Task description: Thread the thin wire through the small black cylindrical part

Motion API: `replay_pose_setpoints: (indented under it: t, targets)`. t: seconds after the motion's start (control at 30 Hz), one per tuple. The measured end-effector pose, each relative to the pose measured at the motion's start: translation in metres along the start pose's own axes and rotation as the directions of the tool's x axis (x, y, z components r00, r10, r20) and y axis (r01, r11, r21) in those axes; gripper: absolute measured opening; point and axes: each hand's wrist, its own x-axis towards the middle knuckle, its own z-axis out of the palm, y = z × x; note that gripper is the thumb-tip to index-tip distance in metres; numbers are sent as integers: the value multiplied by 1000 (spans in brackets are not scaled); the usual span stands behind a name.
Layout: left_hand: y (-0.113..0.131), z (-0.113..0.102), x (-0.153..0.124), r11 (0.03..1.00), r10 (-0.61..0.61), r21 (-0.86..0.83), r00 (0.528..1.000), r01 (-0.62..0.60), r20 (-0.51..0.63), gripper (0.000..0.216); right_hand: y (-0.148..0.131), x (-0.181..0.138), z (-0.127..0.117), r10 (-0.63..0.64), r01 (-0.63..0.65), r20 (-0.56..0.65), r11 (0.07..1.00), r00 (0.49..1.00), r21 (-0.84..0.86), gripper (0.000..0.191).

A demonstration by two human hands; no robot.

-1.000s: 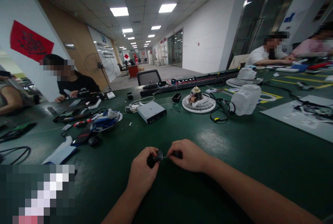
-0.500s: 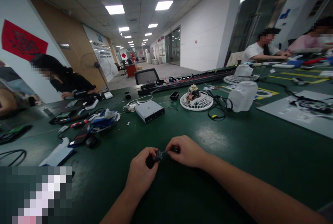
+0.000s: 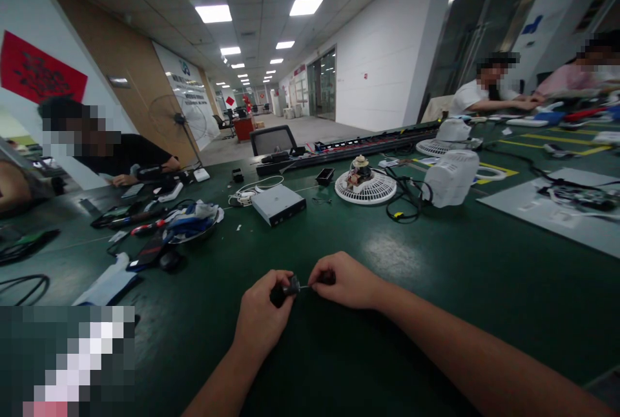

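Note:
My left hand (image 3: pixel 264 314) is closed, with thumb and fingertips pinching a small black cylindrical part (image 3: pixel 293 285). Its end faces right. Close beside it, my right hand (image 3: pixel 346 281) is closed in a pinch on a thin metal rod (image 3: pixel 304 286), which points left at the black part. Whether the tip touches or enters the part is too small to tell. Something dark and rounded (image 3: pixel 330 277) shows inside the curled right fingers, perhaps the rod's handle. Both hands are just above the dark green table (image 3: pixel 339 352).
Ahead lie a grey optical drive (image 3: pixel 278 204), a white cable (image 3: pixel 245 195), a small black tray (image 3: pixel 325 175), and a white fan grille with motor (image 3: pixel 365 188). A white housing (image 3: pixel 451 178) stands right. Tools and cloth (image 3: pixel 194 220) lie left. Co-workers sit at both far sides.
The black part in my left hand has turned slightly, its end now less visible. My right hand stays almost in place. The person at the left has turned their head.

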Motion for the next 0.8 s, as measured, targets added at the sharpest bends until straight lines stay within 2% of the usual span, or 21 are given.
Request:
replay_pose_setpoints:
  t: [0.13, 0.23, 0.3, 0.43, 0.53, 0.67, 0.73, 0.8]
  targets:
    - [0, 0, 0, 1000, 4, -8, 1000, -4, 26, 11, 0, 0, 0, 28, -31, -62, 999, 998, -41, 18]
    - [1, -1, -1, 1000, 13, -11, 999, -12, 35, 12, 2, 0, 0, 25, -27, 28, 999, 999, 42, 20]
    - [2, -1, -1, 999, 32, -22, 998, -31, 52, 13, 3, 1, 1, 42, -45, 47, 996, 998, 81, 20]
    - [3, -1, -1, 1000, 17, -13, 998, -16, 63, 12, 2, 1, 1, 74, -74, -2, 997, 997, -23, 17]
    - [2, 0, 1, 1000, -19, -8, 999, 19, 28, 11, -1, 0, 1, 99, -100, -17, 989, 995, -108, 16]
    - [-1, 1, 3, 999, -47, 20, 995, 49, -84, 10, -2, 0, -2, 189, -239, -206, 937, 960, -254, 17]
    - [-3, 1, 3, 997, -61, 30, 990, 65, -124, 11, -2, 0, -3, 195, -237, -188, 943, 963, -233, 26]
    - [-5, 1, 3, 996, -78, 38, 987, 84, -141, 13, -2, 0, -2, 156, -170, -85, 966, 984, -196, 31]
